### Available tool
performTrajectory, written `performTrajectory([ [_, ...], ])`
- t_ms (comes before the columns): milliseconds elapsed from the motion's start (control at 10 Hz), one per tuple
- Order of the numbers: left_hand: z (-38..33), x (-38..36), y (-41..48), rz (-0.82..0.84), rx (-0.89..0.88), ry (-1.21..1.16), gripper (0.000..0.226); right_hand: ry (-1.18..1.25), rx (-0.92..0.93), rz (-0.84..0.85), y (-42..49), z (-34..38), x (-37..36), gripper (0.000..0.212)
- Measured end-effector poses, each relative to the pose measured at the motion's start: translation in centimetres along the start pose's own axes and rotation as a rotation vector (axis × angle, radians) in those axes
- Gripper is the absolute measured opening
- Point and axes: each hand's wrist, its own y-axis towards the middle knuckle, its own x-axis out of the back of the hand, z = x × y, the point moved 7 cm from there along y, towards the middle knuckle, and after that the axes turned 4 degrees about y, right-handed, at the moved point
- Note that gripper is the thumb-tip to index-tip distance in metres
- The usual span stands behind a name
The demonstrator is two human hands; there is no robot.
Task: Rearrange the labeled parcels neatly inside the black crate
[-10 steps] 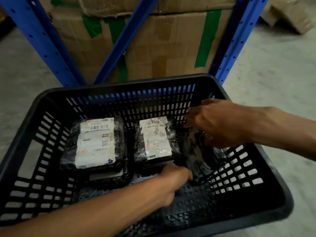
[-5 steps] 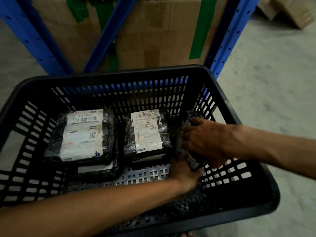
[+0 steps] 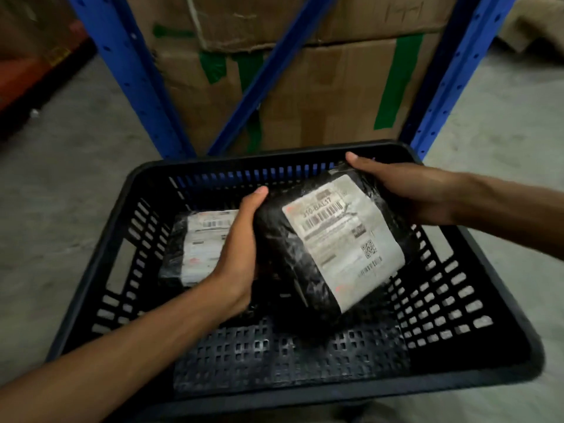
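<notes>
A black slotted crate (image 3: 476, 303) stands on the floor in front of me. Both my hands hold a black-wrapped parcel (image 3: 323, 248) with a white barcode label, tilted and raised above the crate's middle. My left hand (image 3: 241, 254) grips its left side and my right hand (image 3: 406, 190) grips its far right corner. A second labeled parcel (image 3: 195, 242) lies flat at the crate's left, partly hidden behind my left hand. The middle parcel is hidden behind the held one.
A blue metal rack (image 3: 134, 74) with diagonal braces rises just behind the crate, holding large cardboard boxes (image 3: 329, 96) with green tape. Grey concrete floor (image 3: 67, 193) lies to the left and right. The crate's near bottom (image 3: 274, 358) shows bare perforated plastic.
Both hands have lifted a parcel out of the crate's right side and turned its label up. The view has pulled back and upward from the crate.
</notes>
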Motion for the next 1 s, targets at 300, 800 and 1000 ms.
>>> performTrajectory([
  [300,1.4,1.1,3.3,-0.483,0.004,0.331,0.058,-0.011,0.173,-0.372,3.6,-2.5,-1.0,0.029],
  [800,2.7,0.8,7.3,-0.363,0.097,0.852,0.072,-0.291,0.091,-0.195,8.0,-6.7,-1.3,0.020],
  [1000,0.7,-0.4,3.8,-0.286,-0.099,0.858,0.082,-0.707,0.218,-0.580,3.8,-1.5,0.4,0.062],
])
